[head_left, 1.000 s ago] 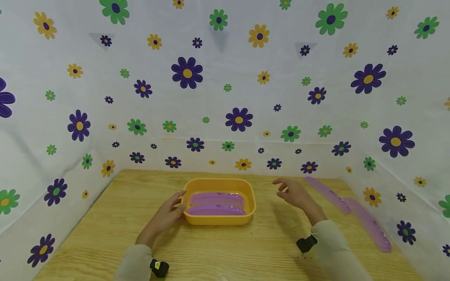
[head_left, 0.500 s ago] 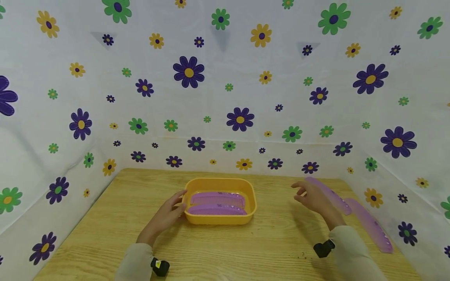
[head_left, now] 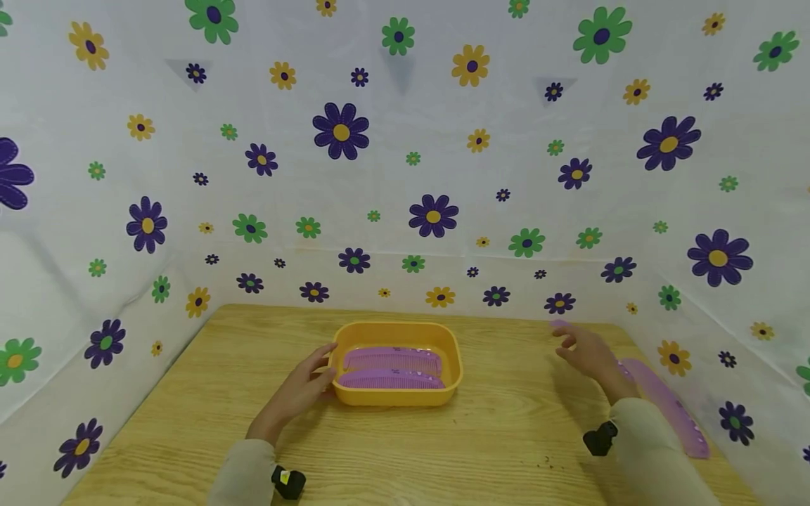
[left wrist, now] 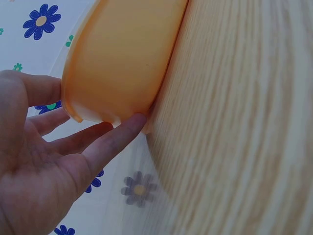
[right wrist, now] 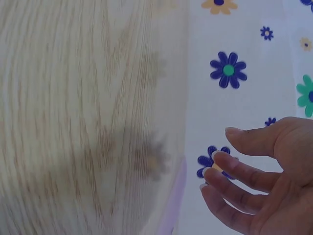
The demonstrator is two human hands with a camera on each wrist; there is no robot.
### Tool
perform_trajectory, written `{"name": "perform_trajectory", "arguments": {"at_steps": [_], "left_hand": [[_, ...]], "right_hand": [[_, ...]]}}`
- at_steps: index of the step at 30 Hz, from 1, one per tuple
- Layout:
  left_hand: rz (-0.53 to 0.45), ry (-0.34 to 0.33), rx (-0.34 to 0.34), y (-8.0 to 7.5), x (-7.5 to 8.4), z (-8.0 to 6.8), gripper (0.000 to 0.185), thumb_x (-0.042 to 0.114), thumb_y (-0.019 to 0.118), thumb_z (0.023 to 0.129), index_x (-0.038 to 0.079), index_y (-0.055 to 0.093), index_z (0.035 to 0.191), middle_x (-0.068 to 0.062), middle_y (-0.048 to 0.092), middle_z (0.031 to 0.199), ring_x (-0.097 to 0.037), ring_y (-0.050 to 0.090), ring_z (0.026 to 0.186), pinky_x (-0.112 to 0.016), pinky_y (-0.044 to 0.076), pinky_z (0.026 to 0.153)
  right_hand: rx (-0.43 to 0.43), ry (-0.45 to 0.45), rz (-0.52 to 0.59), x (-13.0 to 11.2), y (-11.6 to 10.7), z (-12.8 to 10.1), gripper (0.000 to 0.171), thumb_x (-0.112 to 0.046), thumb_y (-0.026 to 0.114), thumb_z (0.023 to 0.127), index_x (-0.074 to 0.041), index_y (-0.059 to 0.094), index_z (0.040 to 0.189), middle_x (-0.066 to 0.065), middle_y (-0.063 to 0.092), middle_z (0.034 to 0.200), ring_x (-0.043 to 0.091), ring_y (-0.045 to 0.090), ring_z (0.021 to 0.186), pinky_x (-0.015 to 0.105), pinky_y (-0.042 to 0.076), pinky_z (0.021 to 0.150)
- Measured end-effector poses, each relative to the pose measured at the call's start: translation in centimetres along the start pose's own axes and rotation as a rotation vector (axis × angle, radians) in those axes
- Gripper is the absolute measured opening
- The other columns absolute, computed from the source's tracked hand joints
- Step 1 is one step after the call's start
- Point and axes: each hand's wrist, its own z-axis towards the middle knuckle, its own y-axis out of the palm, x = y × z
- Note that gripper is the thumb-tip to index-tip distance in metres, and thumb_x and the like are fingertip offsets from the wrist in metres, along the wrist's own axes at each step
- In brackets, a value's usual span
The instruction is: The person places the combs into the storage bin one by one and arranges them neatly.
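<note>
My left hand (head_left: 300, 386) touches the left end of a yellow plastic basin (head_left: 395, 398), its fingers spread along the outer wall and rim. The left wrist view shows those fingertips against the basin (left wrist: 122, 58). Inside the basin lie two purple combs, a rear comb (head_left: 392, 358) and a front comb (head_left: 391, 379). My right hand (head_left: 588, 355) hovers at the right with loosely bent fingers, holding nothing. It largely covers a purple comb (head_left: 560, 323) on the table; in the right wrist view a blurred sliver of purple comb (right wrist: 173, 205) shows beside the fingers.
Another purple comb (head_left: 673, 407) lies slanted near the table's right edge, partly behind the right sleeve. Flower-printed white sheets (head_left: 380, 176) enclose the wooden table (head_left: 405, 457) at the back and both sides. Small dark specks (head_left: 549, 462) dot the wood at front right.
My right hand has moved rightward, away from the basin, until it is over the farther loose comb. The left hand stays at the basin, and the combs lie as before.
</note>
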Motion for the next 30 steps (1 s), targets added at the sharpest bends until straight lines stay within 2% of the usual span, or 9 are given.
{"name": "perform_trajectory", "arguments": {"at_steps": [4,9,19,30], "left_hand": [[-0.003,-0.005,-0.002,0.1,0.1,0.0,0.055,0.016,0.048,0.110,0.012,0.030,0.162,-0.030,0.038,0.160,-0.047,0.056,0.135,-0.046,0.061,0.098],[-0.001,-0.007,-0.002,0.1,0.1,0.0,0.055,0.015,0.048,0.110,0.012,0.030,0.162,-0.030,0.038,0.160,-0.047,0.056,0.135,-0.046,0.061,0.098],[0.013,-0.014,0.007,0.1,0.2,-0.1,0.054,0.014,0.047,0.110,0.012,0.031,0.162,-0.030,0.038,0.159,-0.048,0.056,0.135,-0.046,0.061,0.098],[-0.001,-0.012,-0.001,0.0,0.0,0.0,0.055,0.015,0.047,0.110,0.013,0.030,0.162,-0.030,0.038,0.159,-0.047,0.055,0.135,-0.046,0.062,0.097]], "right_hand": [[-0.018,0.038,-0.014,1.5,-0.4,0.1,0.035,-0.006,0.065,0.095,0.008,0.061,0.126,0.034,0.069,0.106,0.050,0.067,0.093,0.061,0.058,0.079],[-0.040,0.061,-0.015,3.0,-0.7,0.1,0.037,-0.007,0.065,0.095,0.010,0.059,0.128,0.034,0.068,0.107,0.046,0.067,0.091,0.058,0.058,0.078],[-0.077,0.094,0.016,3.7,-1.0,0.1,0.037,-0.006,0.063,0.096,0.012,0.058,0.127,0.035,0.067,0.108,0.045,0.066,0.092,0.057,0.058,0.080],[-0.030,0.124,0.059,5.9,-0.3,0.0,0.035,-0.004,0.060,0.096,0.012,0.059,0.127,0.039,0.064,0.114,0.052,0.063,0.101,0.062,0.057,0.086]]}}
